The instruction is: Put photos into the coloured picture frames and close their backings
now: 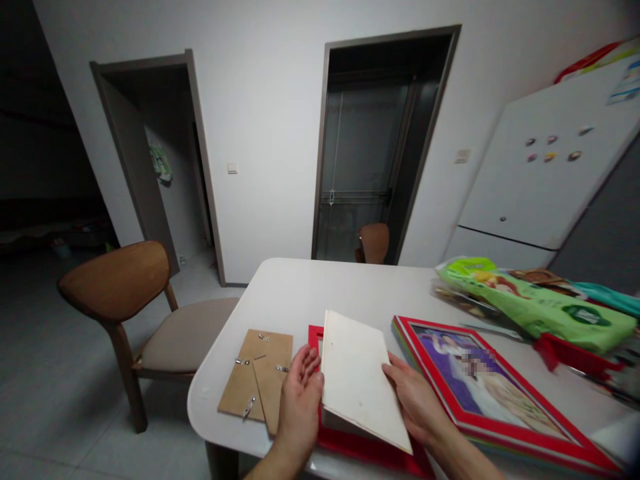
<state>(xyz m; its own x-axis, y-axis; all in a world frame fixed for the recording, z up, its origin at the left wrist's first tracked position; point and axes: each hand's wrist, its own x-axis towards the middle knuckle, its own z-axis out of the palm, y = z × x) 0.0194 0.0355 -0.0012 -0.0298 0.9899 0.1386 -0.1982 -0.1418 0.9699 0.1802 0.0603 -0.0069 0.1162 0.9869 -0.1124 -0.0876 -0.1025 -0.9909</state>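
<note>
An off-white card sheet [357, 377] is held tilted over a red picture frame [345, 443], which lies on the table and is mostly covered by it. My right hand [417, 400] grips the sheet's right edge, thumb on top and the other fingers underneath. Beside the left edge is my left hand [301, 393], palm turned towards the sheet, fingers loosely curled and the thumb apart; it is at or very near the edge. To its left lies a brown backing board [240, 383] with metal clips, partly overlapped by a brown support flap [267, 387].
Stacked red-rimmed picture frames [500, 423], a photo in the top one, lie at the right. Behind them are a green wipes pack [540, 303] and clutter. The white table [300, 287] has a rounded left corner, with a wooden chair [120, 283] beside it. A fridge [540, 173] stands back right.
</note>
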